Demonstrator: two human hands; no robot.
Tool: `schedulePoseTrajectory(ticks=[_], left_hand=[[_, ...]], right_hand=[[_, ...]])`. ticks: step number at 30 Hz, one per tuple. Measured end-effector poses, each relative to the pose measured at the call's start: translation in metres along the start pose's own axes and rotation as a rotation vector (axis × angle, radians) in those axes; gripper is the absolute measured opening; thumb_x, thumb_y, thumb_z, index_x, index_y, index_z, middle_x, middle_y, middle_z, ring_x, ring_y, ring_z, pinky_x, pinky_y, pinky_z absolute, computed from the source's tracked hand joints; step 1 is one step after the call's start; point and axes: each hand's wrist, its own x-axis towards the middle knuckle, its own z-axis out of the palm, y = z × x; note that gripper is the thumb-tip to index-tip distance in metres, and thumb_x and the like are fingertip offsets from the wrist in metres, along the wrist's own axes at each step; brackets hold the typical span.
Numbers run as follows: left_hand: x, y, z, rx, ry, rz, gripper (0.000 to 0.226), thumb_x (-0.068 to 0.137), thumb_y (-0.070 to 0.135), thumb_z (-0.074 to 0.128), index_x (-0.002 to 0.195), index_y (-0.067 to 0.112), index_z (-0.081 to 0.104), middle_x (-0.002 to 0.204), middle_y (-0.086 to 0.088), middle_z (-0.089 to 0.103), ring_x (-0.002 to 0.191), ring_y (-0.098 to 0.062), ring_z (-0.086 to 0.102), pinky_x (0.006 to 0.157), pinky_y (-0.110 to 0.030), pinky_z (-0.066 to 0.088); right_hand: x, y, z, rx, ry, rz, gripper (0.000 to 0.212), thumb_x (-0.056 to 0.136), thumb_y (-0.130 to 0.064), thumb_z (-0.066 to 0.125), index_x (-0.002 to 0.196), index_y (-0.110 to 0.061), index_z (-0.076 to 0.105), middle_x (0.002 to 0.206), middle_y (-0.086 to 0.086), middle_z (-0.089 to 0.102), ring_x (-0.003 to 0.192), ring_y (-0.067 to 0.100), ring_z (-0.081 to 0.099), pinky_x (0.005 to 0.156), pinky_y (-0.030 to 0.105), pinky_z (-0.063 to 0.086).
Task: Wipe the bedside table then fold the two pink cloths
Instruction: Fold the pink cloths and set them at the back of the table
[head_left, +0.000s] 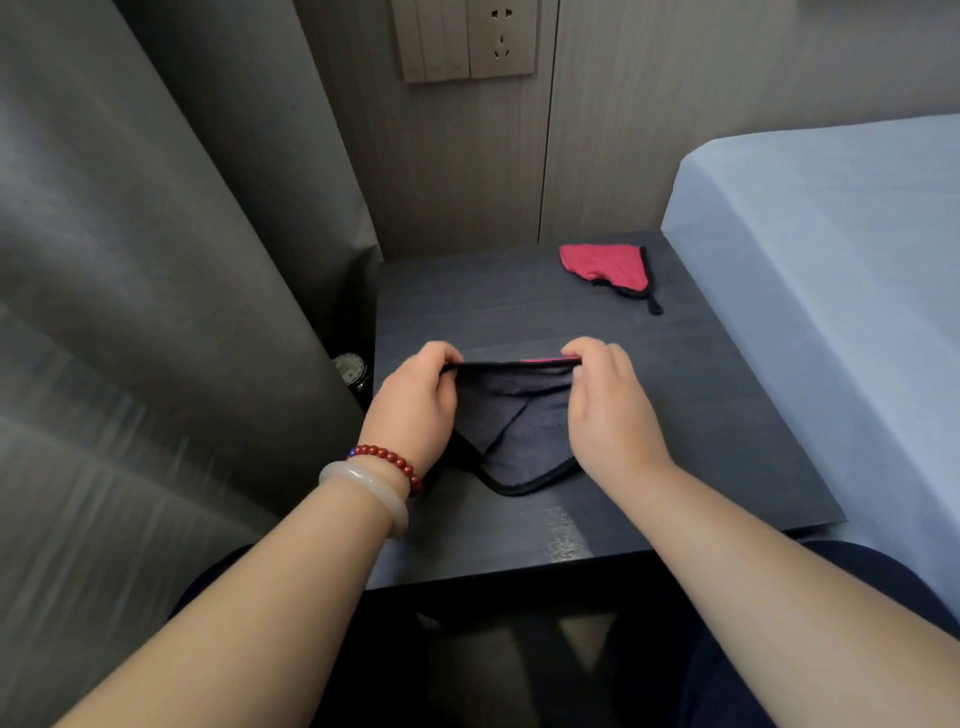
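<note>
On the table (675, 415) our left hand (415, 410) and right hand (613, 410) each pinch the near cloth's (519, 426) top edge; uneven pulling could skew the fold, we judge.

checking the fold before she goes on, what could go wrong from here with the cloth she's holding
1. Both hands, left hand and right hand, pinch only the top edge of the held cloth; its lower part sags creased on the bedside table, so the fold may come out uneven.
2. The folded pink cloth lies near the table's far right corner, its loop trailing; a sweeping arm might nudge it.
</note>
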Motion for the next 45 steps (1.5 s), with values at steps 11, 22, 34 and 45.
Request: schedulePoseTrajectory(ticks=[11,22,34,45], left_hand=[[0.018,0.056,-0.108,0.033,0.017,0.249,0.009,0.088,0.025,0.067,0.094,0.029,0.072,0.078,0.025,0.063,0.076,0.002,0.062,0.072,-0.008,0.043],[0.065,0.002,-0.015,0.373,-0.111,0.198,0.022,0.088,0.018,0.053,0.104,0.019,0.068,0.102,-0.006,0.069,0.096,-0.031,0.063,0.086,-0.042,0.05],[-0.029,-0.051,0.023,0.432,-0.16,0.621,0.024,0.09,0.026,0.054,0.099,0.018,0.074,0.102,0.0,0.074,0.098,-0.019,0.069,0.098,-0.042,0.046],[-0.021,-0.004,0.03,0.529,-0.501,0.333,0.066,0.094,0.062,0.029,0.151,0.029,0.028,0.161,0.0,0.018,0.148,-0.023,0.013,0.12,-0.042,0.009]], right_hand=[[0.025,-0.035,-0.078,0.165,0.001,-0.119,0.014,0.093,-0.024,0.054,0.1,-0.031,0.064,0.087,-0.015,0.068,0.078,0.0,0.059,0.073,0.014,0.044],[0.07,0.0,-0.024,-0.16,-0.027,-0.045,0.029,0.093,-0.012,0.053,0.118,-0.016,0.068,0.122,0.004,0.064,0.112,0.025,0.058,0.093,0.036,0.046],[-0.036,0.067,-0.005,-0.344,-0.291,-0.279,0.044,0.083,-0.023,0.038,0.109,-0.017,0.073,0.12,0.003,0.067,0.117,0.018,0.061,0.101,0.043,0.046],[-0.035,0.053,-0.004,-0.352,-0.24,-0.324,0.039,0.075,-0.024,0.04,0.085,-0.015,0.077,0.11,0.006,0.072,0.11,0.025,0.065,0.099,0.048,0.046]])
